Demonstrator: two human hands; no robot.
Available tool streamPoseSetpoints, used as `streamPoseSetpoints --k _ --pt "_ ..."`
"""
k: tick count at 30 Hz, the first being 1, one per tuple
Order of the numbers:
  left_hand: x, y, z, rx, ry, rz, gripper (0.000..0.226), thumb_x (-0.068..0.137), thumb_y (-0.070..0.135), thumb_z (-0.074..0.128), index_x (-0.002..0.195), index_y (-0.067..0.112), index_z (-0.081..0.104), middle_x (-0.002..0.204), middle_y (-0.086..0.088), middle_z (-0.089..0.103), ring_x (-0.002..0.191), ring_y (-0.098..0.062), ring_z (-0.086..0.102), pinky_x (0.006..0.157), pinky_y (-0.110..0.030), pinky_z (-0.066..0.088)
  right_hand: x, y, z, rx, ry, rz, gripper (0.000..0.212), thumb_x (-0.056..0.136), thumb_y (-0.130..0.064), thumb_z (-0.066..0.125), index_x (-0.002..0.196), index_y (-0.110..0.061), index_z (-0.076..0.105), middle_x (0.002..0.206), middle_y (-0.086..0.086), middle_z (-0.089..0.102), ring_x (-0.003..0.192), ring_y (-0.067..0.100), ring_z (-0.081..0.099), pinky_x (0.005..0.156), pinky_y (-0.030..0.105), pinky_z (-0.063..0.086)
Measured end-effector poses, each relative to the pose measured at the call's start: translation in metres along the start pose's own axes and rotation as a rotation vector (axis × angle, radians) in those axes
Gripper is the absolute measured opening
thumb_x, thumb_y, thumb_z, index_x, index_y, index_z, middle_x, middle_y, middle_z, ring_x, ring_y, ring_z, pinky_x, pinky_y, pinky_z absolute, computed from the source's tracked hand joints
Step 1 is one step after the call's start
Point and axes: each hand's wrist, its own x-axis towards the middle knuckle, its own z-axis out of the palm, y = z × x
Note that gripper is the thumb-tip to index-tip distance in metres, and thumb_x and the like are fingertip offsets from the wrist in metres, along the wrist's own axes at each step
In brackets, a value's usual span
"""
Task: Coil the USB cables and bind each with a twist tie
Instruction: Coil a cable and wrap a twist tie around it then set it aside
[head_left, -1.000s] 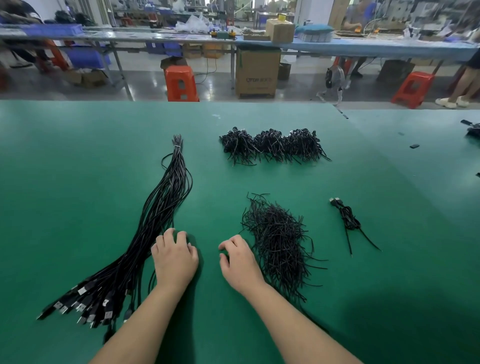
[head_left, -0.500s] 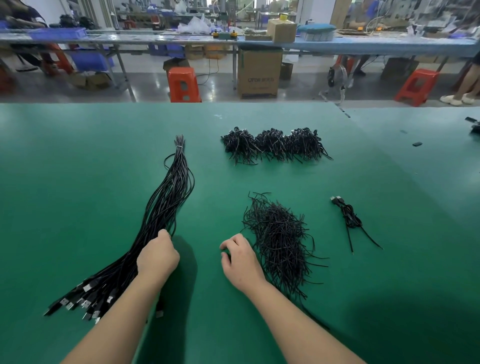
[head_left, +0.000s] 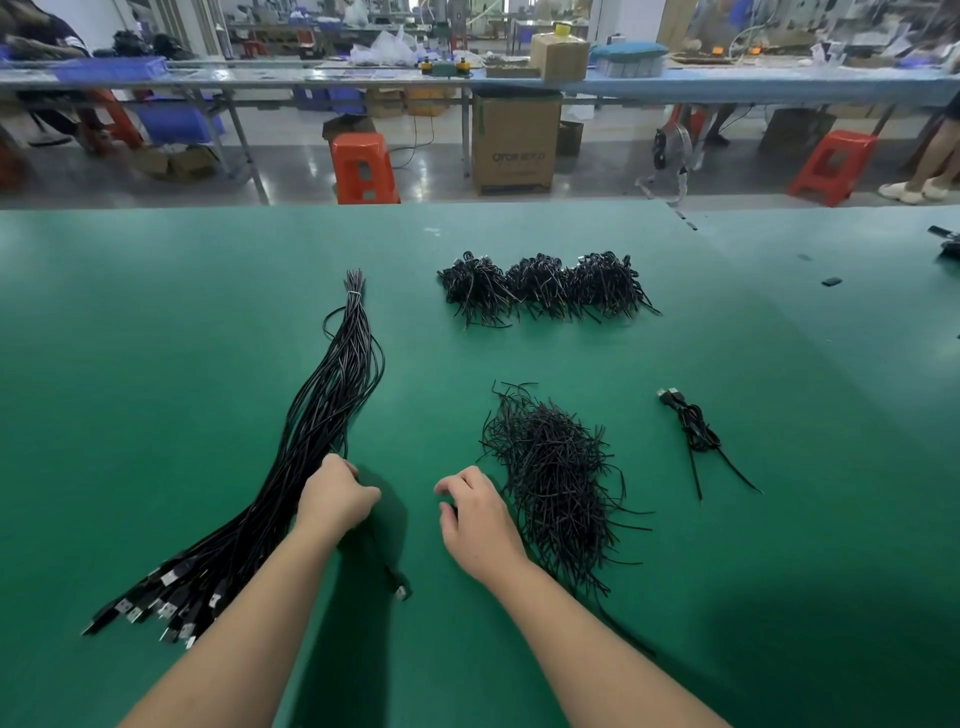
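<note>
- Green matting covers the table (head_left: 156, 364), and a long bundle of straight black USB cables (head_left: 317, 441) lies on it, its long axis running from metal plugs at seven o'clock to a tied tip at twelve.
- Left hand (head_left: 336, 499) sits on the bundle's right edge near mid-length, fingers curled in; it seems to pinch one cable, though the fingertips are hidden. A single plug (head_left: 401, 592) lies apart at five o'clock from that hand, possibly the end of that cable.
- Right hand (head_left: 475, 514) rests on the table, loosely curled and holding nothing, just beside a loose heap of black twist ties (head_left: 550, 467) at its two o'clock.
- One coiled, bound black cable (head_left: 693, 431) lies further right; three clumps of finished coils (head_left: 545, 286) sit at twelve o'clock.
- Judgement: the left hand is nearer the bundle, so it should draw a cable out along the axis toward the plugs.
</note>
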Motion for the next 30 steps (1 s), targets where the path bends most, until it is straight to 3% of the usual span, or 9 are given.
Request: streamPoseSetpoints --k 4,8,10,13,16,18,20,24,30 --pt "-0.005 0.016 0.005 -0.625 -0.117 -0.068 0.026 0.086 -0.002 0.062 0.108 0.003 0.048 0.076 -0.015 0.060 0.055 -0.021 0.060 0.045 -0.026 0.052 0.001 0.000 0.000 -0.001 -0.025 -0.002 0.043 0.097 -0.032 0.059 0.138 -0.025 0.046 0.120 -0.006 0.050 0.113 0.012 0.047 0.101 0.032 0.044" --pt "-0.007 0.027 0.008 -0.826 -0.193 -0.076 0.016 0.089 -0.005 0.055 0.100 0.005 0.048 0.073 -0.014 0.053 0.053 -0.019 0.055 0.050 -0.025 0.052 0.001 -0.001 -0.002 0.020 -0.086 0.002 0.084 0.079 -0.079 0.052 0.147 -0.034 0.029 0.120 -0.008 0.048 0.113 0.010 0.044 0.098 0.030 0.040" --pt "-0.009 0.030 0.012 -0.834 -0.191 -0.075 0.015 0.089 -0.005 0.055 0.096 0.006 0.048 0.072 -0.013 0.052 0.052 -0.018 0.054 0.051 -0.025 0.052 -0.001 -0.002 -0.002 0.047 -0.047 -0.033 0.075 0.087 -0.080 0.035 0.148 -0.038 0.026 0.117 -0.008 0.050 0.109 0.011 0.044 0.097 0.033 0.043" --pt "-0.008 0.030 0.018 -0.807 -0.181 -0.055 0.020 0.088 -0.005 0.057 0.093 0.010 0.045 0.068 -0.009 0.050 0.046 -0.017 0.050 0.048 -0.026 0.048 -0.004 -0.002 -0.003 0.090 0.008 -0.077 0.055 0.099 -0.060 0.028 0.152 -0.044 0.024 0.118 -0.011 0.053 0.108 0.012 0.047 0.098 0.032 0.041" --pt "-0.002 0.026 0.018 -0.328 -0.010 0.108 0.020 0.088 0.013 0.065 0.105 0.010 0.055 0.088 -0.009 0.063 0.078 -0.027 0.063 0.071 -0.035 0.049 -0.005 -0.006 -0.005 0.088 0.016 -0.104 0.049 0.102 -0.051 0.025 0.150 -0.043 0.034 0.122 -0.015 0.056 0.105 0.013 0.048 0.096 0.029 0.041" --pt "0.005 0.016 0.016 0.188 0.285 0.345 0.028 0.088 0.024 0.065 0.114 0.015 0.062 0.114 -0.012 0.062 0.109 -0.033 0.055 0.089 -0.041 0.043 -0.005 -0.008 -0.006 0.122 0.010 -0.084 0.049 0.102 -0.051 0.025 0.146 -0.041 0.043 0.122 -0.018 0.059 0.103 0.011 0.047 0.095 0.030 0.044" --pt "0.016 0.005 0.012 0.458 0.440 0.487 0.043 0.089 0.028 0.062 0.131 0.020 0.059 0.142 -0.015 0.049 0.133 -0.037 0.037 0.107 -0.050 0.029 -0.005 -0.008 -0.007 0.151 0.004 -0.064 0.048 0.102 -0.051 0.027 0.142 -0.039 0.051 0.117 -0.018 0.061 0.099 0.009 0.046 0.094 0.031 0.044" --pt "0.049 -0.016 0.005 0.670 0.284 0.332 0.061 0.100 0.042 0.029 0.157 0.036 0.008 0.167 -0.005 -0.002 0.152 -0.028 -0.008 0.117 -0.057 -0.004 -0.006 -0.006 -0.008 0.206 -0.026 -0.010 0.043 0.103 -0.050 0.033 0.138 -0.039 0.056 0.110 -0.020 0.063 0.098 0.004 0.045 0.092 0.031 0.046" --pt "0.077 -0.032 0.007 0.512 0.205 0.303 0.060 0.102 0.041 0.021 0.158 0.034 0.001 0.167 0.001 0.001 0.153 -0.018 0.000 0.123 -0.044 0.010 -0.005 -0.007 -0.008 0.245 -0.050 0.032 0.045 0.102 -0.055 0.031 0.140 -0.043 0.052 0.119 -0.024 0.058 0.105 -0.001 0.045 0.096 0.033 0.047"
